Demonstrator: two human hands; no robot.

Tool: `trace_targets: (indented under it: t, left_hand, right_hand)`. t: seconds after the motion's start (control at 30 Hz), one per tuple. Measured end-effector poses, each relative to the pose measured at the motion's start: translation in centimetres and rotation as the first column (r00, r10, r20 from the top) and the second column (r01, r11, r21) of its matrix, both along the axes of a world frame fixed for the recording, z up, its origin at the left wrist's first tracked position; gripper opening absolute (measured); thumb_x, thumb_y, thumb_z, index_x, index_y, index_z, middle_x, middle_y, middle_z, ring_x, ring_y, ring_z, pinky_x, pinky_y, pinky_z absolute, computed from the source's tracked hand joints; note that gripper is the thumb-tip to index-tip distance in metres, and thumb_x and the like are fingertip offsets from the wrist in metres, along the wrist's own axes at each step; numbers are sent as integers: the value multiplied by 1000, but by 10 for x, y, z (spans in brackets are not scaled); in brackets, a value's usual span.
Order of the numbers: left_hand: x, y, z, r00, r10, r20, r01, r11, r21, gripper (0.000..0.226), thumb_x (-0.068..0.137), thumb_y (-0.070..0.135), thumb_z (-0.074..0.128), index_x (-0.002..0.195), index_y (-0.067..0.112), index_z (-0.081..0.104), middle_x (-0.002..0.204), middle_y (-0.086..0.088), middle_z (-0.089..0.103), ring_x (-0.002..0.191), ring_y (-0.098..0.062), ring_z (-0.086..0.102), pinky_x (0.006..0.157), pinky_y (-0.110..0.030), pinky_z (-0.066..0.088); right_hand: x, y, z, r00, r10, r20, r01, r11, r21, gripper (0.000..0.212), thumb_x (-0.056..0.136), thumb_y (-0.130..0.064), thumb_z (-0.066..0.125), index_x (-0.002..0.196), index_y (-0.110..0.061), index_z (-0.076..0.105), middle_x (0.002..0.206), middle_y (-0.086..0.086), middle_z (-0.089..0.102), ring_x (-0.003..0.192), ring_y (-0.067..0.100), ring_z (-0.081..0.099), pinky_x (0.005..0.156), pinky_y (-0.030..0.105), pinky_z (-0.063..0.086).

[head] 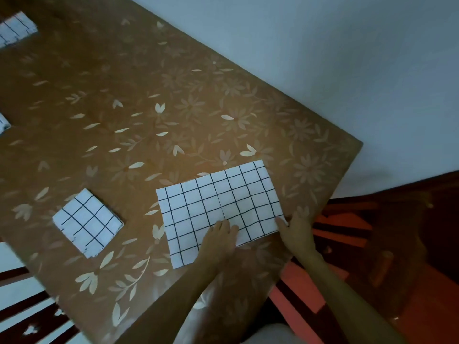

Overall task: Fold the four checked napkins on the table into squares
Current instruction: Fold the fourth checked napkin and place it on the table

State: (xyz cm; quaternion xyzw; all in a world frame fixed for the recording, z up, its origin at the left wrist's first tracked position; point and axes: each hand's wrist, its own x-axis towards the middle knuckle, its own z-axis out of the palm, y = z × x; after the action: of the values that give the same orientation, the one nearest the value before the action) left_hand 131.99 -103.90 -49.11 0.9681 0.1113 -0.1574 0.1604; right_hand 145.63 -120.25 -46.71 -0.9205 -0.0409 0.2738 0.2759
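Note:
A white napkin with black checks (213,204) lies on the table as a long rectangle, folded once. My left hand (221,238) presses flat on its near edge around the middle. My right hand (296,228) rests at the napkin's near right corner, fingers touching the corner; whether it pinches the cloth I cannot tell. A second checked napkin (87,223) lies folded into a small square to the left. Another checked napkin (15,28) shows at the far left edge, partly cut off. A small white corner of a further napkin (3,124) peeks in at the left edge.
The table (149,108) wears a brown cloth with pale flower prints. Its right edge runs close to my right hand. A pale wall (323,58) stands behind it. Dark wooden chair rails (29,316) sit at lower left, a red striped floor (310,289) at lower right.

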Motion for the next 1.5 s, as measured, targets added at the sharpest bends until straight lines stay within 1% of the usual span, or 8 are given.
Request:
trace_targets:
  t: [0.27, 0.57, 0.73, 0.9, 1.03, 1.2, 1.37, 1.5]
  left_hand:
    - [-7, -28, 19, 999, 36, -19, -37, 997, -65, 85, 89, 57, 53, 156, 18, 19, 159, -15, 25, 147, -32, 24, 118, -45, 26]
    - [-9, -9, 82, 927, 338, 164, -315, 937, -153, 36, 100, 24, 46, 134, 17, 51, 130, -7, 60, 116, -27, 57, 92, -37, 45]
    - [-26, 18, 147, 790, 590, 169, -450, 744, -493, 25, 100, 33, 54, 86, 13, 55, 57, -1, 48, 55, -19, 48, 58, -30, 38]
    - [-56, 43, 211, 759, 643, 99, -283, 463, -840, 25, 97, 26, 62, 119, 16, 68, 106, 2, 77, 92, -14, 75, 79, -27, 60]
    - [-80, 54, 237, 710, 703, 32, -270, 314, -910, 24, 94, 27, 67, 114, 15, 71, 107, -5, 77, 96, -26, 75, 85, -39, 59]
    - [-104, 66, 242, 597, 801, 51, -343, 313, -886, 26, 91, 30, 70, 112, 15, 70, 105, -5, 78, 91, -23, 76, 86, -43, 59]
    - [-122, 70, 249, 489, 850, 194, -341, 391, -855, 35, 87, 26, 75, 118, 13, 65, 103, -2, 76, 82, -11, 76, 65, -30, 61]
    - [-133, 81, 254, 448, 841, 304, -308, 464, -831, 70, 77, 29, 83, 138, 29, 48, 88, -18, 73, 83, -31, 74, 80, -49, 60]
  right_hand:
    - [-10, 7, 67, 943, -129, -306, 212, 943, 257, 28, 97, -22, 62, 92, 6, 64, 87, 13, 59, 94, 20, 58, 78, 26, 51]
    - [-19, 36, 140, 949, 26, -314, 191, 745, 640, 22, 97, -29, 61, 95, -8, 70, 85, 7, 72, 71, 13, 66, 61, 25, 55]
    - [-21, 30, 164, 994, 6, -105, 64, 754, 654, 23, 98, -43, 56, 103, -24, 69, 93, -9, 73, 89, 28, 69, 85, 45, 56]
    - [-31, 16, 168, 993, 30, -114, 48, 783, 620, 39, 88, -48, 68, 120, -29, 57, 119, 6, 64, 108, 28, 63, 96, 41, 52]
    - [-42, 15, 178, 987, 117, -115, -7, 732, 682, 53, 81, -62, 65, 128, -38, 54, 120, -23, 59, 119, 8, 53, 99, 30, 38]
    - [-59, 22, 201, 973, 230, -19, -122, 582, 804, 49, 89, -25, 73, 129, -43, 51, 117, -34, 60, 104, -12, 60, 75, 6, 49]
    - [-65, 25, 214, 960, 269, 81, -216, 521, 826, 35, 84, -6, 76, 111, -27, 74, 118, -11, 73, 103, 3, 70, 74, 13, 55]
    - [-62, 31, 226, 968, 185, 167, -243, 549, 799, 21, 84, -7, 76, 101, -18, 77, 105, -9, 77, 97, 6, 72, 77, 16, 57]
